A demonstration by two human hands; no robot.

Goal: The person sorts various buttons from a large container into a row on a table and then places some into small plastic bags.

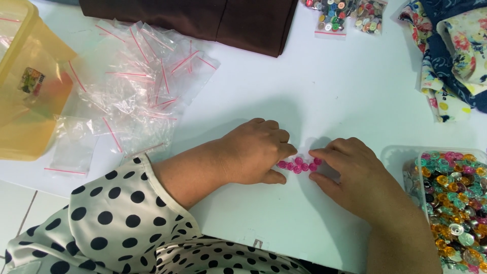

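Both my forearms come in from the bottom edge; the left one wears a polka-dot sleeve (pixel 116 223). My left hand (pixel 253 152) lies palm down on the white table (pixel 314 91), fingers curled loosely, tips against the left end of a short row of pink buttons (pixel 298 165). My right hand (pixel 355 172) mirrors it, palm down, index and thumb tips touching the row's right end. Neither hand is clenched; both pinch lightly at the row from its two sides.

Buttons: small, round, glossy magenta, set touching one another in a slightly uneven line between my fingertips, flat on the table.

Right of my right hand: clear box (pixel 395 155) of mixed coloured buttons. Left, further off: heap of clear zip bags (pixel 137 81) with red strips, yellow tub (pixel 30 86). Far edge: brown cloth (pixel 228 20), two bags of buttons (pixel 335 15), floral cloth (pixel 451 56).
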